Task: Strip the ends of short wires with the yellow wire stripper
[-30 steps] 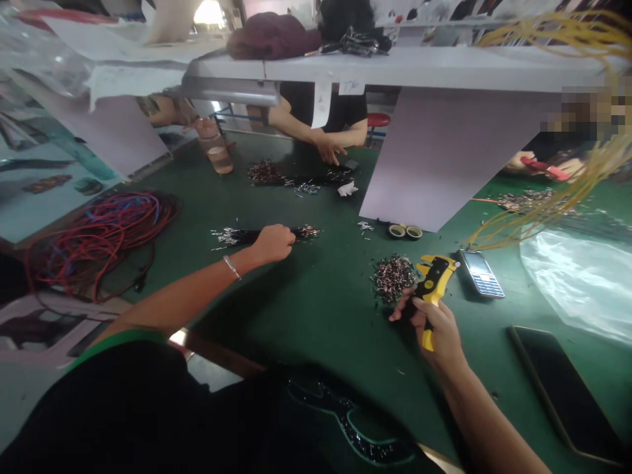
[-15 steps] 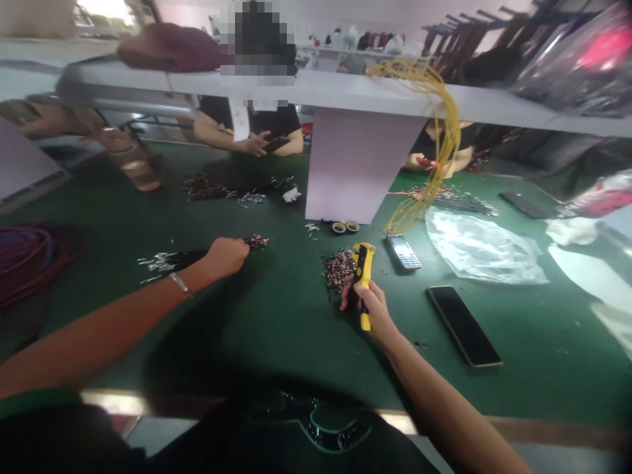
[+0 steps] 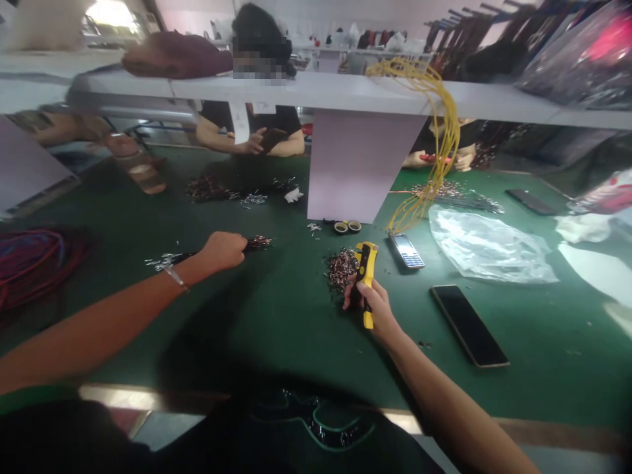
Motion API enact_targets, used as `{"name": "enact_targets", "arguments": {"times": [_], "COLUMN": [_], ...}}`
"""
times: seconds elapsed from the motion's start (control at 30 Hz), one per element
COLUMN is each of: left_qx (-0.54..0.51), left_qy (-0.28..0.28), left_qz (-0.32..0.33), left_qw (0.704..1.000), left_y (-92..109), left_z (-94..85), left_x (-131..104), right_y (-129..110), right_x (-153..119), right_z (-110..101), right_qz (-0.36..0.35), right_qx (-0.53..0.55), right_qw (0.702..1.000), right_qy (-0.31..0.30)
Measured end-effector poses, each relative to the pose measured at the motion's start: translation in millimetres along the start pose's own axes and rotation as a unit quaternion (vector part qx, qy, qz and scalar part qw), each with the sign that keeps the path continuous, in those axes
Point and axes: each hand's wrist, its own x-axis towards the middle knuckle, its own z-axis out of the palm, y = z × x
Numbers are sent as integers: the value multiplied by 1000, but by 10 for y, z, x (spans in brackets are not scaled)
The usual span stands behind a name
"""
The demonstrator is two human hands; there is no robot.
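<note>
One bundle [image 3: 259,242] gripped on the desk [image 3: 296,336] by the left hand [image 3: 224,250], one yellow tool [image 3: 367,283] clasped in the right hand [image 3: 374,304], one heap [image 3: 340,268] beside it, two rings [image 3: 347,227] and one keypad phone [image 3: 406,251] set behind.

Counted at the left hand [image 3: 222,250], one bundle of wires [image 3: 259,242]; at the right hand [image 3: 376,301], one yellow tool [image 3: 369,280] and one pile of wire bits [image 3: 340,268], too small to count singly. Counted nearby, two rolls of tape [image 3: 354,226], one keypad phone [image 3: 407,251], one large black phone [image 3: 469,326].
</note>
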Motion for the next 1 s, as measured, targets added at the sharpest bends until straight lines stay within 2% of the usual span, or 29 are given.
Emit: {"name": "enact_targets", "arguments": {"times": [0.1,0.23,0.3,0.37,0.5,0.7,0.83,1.0], "left_qx": [-42,-117,-164,-244,-480,-659,-687,-709], "left_qy": [57,111,138,157,122,55,36,50], "left_qz": [-45,-124,-154,-154,-82,11,54,64], "left_qw": [996,979,965,944,865,750,724,701], "left_y": [-79,-149,-151,-116,124,718,962,1054], "left_z": [-278,-742,-933,-1054,-1085,-1032,-1122,-1236], "left_x": [-113,-285,-367,-427,-444,-283,-187,-156], "right_y": [-16,-43,-63,-91,-187,-390,-539,-647], "right_x": [2,-20,-42,-69,-137,-261,-275,-220], "right_z": [6,24,42,67,148,408,627,818], "right_qz": [-1,24,37,46,68,115,106,88], "right_qx": [0,27,43,54,84,127,134,152], "right_qw": [1000,999,998,997,992,980,976,976], "right_qy": [8,-7,-27,-43,-67,-104,-138,-128]}}
